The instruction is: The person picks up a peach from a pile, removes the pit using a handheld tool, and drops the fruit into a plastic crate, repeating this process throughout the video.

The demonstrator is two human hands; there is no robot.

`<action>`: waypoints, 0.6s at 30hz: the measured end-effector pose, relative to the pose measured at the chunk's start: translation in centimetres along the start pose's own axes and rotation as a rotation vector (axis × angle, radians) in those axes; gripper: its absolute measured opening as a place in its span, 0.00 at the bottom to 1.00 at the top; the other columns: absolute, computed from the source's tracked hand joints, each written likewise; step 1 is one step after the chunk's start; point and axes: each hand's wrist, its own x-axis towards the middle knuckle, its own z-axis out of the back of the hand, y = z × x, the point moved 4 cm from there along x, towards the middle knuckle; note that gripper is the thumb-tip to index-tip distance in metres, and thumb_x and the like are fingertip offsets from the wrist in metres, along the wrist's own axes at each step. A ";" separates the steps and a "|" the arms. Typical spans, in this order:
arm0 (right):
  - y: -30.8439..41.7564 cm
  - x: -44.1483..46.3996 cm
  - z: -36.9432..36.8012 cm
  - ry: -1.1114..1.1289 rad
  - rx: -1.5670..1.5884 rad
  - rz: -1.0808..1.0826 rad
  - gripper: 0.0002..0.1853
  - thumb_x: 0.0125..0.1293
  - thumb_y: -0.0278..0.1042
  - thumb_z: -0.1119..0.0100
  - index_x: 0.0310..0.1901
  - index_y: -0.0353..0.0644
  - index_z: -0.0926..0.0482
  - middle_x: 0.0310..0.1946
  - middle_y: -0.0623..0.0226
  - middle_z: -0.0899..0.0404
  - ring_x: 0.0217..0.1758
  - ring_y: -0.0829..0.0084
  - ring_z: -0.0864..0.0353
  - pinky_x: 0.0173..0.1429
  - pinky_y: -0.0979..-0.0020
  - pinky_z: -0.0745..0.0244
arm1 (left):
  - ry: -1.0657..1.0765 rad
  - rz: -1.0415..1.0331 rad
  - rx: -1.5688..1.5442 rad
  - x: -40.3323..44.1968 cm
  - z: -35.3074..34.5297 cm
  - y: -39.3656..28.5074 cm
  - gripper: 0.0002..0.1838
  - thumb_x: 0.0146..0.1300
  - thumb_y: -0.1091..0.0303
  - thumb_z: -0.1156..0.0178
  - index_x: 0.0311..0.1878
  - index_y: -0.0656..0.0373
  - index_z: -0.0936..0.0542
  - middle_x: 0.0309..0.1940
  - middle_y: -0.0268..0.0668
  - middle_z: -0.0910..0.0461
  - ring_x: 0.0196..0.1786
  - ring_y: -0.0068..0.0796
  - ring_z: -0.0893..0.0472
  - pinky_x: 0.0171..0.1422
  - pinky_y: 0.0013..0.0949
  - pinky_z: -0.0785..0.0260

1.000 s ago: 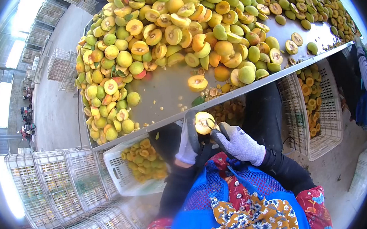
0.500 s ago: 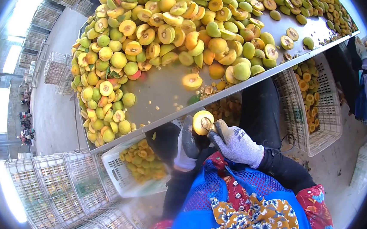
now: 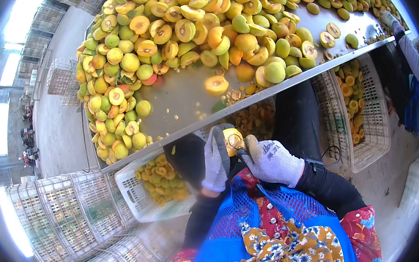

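Before my lap, my left hand (image 3: pixel 216 158), in a grey-and-black work glove, grips a yellow peach half (image 3: pixel 231 137) with its cut face showing. My right hand (image 3: pixel 273 161), gloved the same way, is closed at the fruit's right side. A thin, dark, curved tool tip (image 3: pixel 238 144) reaches from its fingers to the cut face; the handle is hidden in the glove. Just beyond my hands runs the metal table (image 3: pixel 172 98), heaped with whole and halved peaches (image 3: pixel 188 31). A single peach half (image 3: pixel 216 85) and loose pits lie near its edge.
Below the table edge stand a white crate of peach halves (image 3: pixel 128 193) on the left and another crate (image 3: pixel 352 164) on the right. Stacked crates (image 3: pixel 65 213) fill the lower left. At the far right a co-worker's gloved hand (image 3: pixel 391 21) reaches over the table.
The peach half has tilted between my hands, and my left hand has turned around it. My right hand stays against the cut face. The co-worker's arm has swung up onto the table.
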 end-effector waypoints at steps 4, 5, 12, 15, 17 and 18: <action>-0.3 0.2 -0.7 -0.027 0.167 -0.070 0.15 0.72 0.41 0.47 0.41 0.33 0.31 0.25 0.44 0.22 0.26 0.46 0.20 0.29 0.51 0.26 | -0.064 0.239 -0.212 0.2 -0.5 1.5 0.16 0.78 0.62 0.56 0.48 0.63 0.23 0.36 0.43 0.20 0.39 0.33 0.19 0.47 0.35 0.26; -0.9 0.3 -1.1 -0.019 0.279 -0.054 0.16 0.73 0.43 0.48 0.40 0.34 0.30 0.24 0.46 0.21 0.25 0.50 0.19 0.29 0.54 0.26 | -0.080 0.209 -0.148 0.3 -0.5 1.2 0.15 0.78 0.63 0.56 0.48 0.63 0.22 0.36 0.43 0.19 0.39 0.34 0.18 0.46 0.35 0.26; -0.5 -0.4 -0.5 0.571 1.586 -0.542 0.22 0.76 0.55 0.52 0.38 0.43 0.25 0.20 0.75 0.30 0.16 0.84 0.35 0.19 0.79 0.40 | 0.046 0.061 -0.104 1.2 -0.4 -1.0 0.15 0.78 0.64 0.55 0.49 0.62 0.21 0.34 0.40 0.17 0.39 0.28 0.18 0.47 0.34 0.26; -1.3 -1.2 -2.9 0.853 2.239 -0.668 0.21 0.77 0.53 0.53 0.42 0.40 0.27 0.16 0.74 0.36 0.11 0.83 0.37 0.13 0.82 0.45 | 0.210 0.071 -0.368 1.2 -0.5 0.0 0.19 0.79 0.59 0.56 0.50 0.64 0.22 0.41 0.38 0.18 0.45 0.25 0.20 0.52 0.30 0.27; -1.4 -1.4 -2.9 0.826 2.325 -0.670 0.21 0.76 0.53 0.53 0.42 0.39 0.27 0.16 0.75 0.37 0.10 0.84 0.39 0.12 0.83 0.46 | 0.237 0.074 -0.420 1.2 -0.9 0.9 0.25 0.78 0.49 0.55 0.52 0.66 0.24 0.43 0.38 0.20 0.44 0.27 0.20 0.53 0.31 0.27; -1.3 -1.2 -3.1 0.854 2.370 -0.684 0.21 0.76 0.53 0.53 0.42 0.39 0.27 0.16 0.75 0.37 0.09 0.84 0.40 0.12 0.83 0.46 | 0.204 -0.003 -0.358 1.3 -0.9 0.5 0.25 0.78 0.50 0.55 0.51 0.65 0.23 0.42 0.39 0.20 0.44 0.27 0.20 0.53 0.31 0.27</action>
